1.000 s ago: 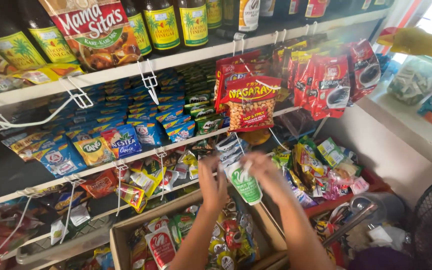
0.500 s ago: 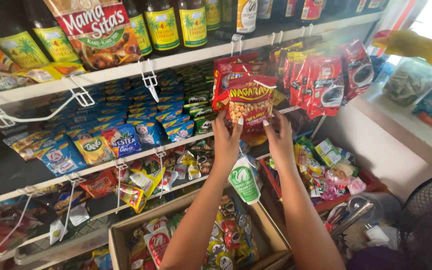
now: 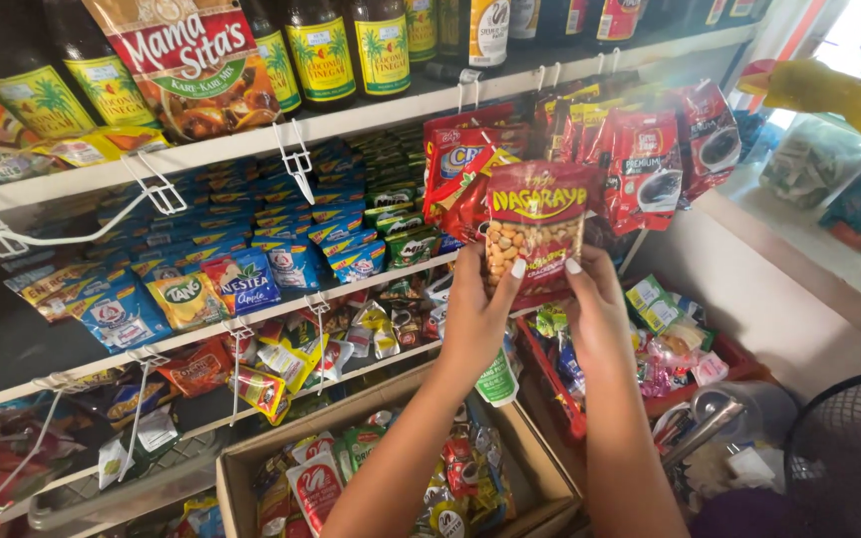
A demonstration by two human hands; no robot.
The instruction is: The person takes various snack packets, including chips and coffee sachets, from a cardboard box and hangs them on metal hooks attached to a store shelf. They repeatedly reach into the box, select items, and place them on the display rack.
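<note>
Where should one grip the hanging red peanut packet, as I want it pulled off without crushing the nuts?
Probably by the lower corners of the red peanut packet, from below, as the left hand and right hand do: it hangs flat facing out, its bottom edge free, with other packets crowding its top.

Both my forearms show bare from the elbow down, no sleeves, watch or bands in view, and my left hand (image 3: 477, 317) and right hand (image 3: 598, 317) wear pale, whitish polish on the nails of their fingers (image 3: 517, 269).
</note>
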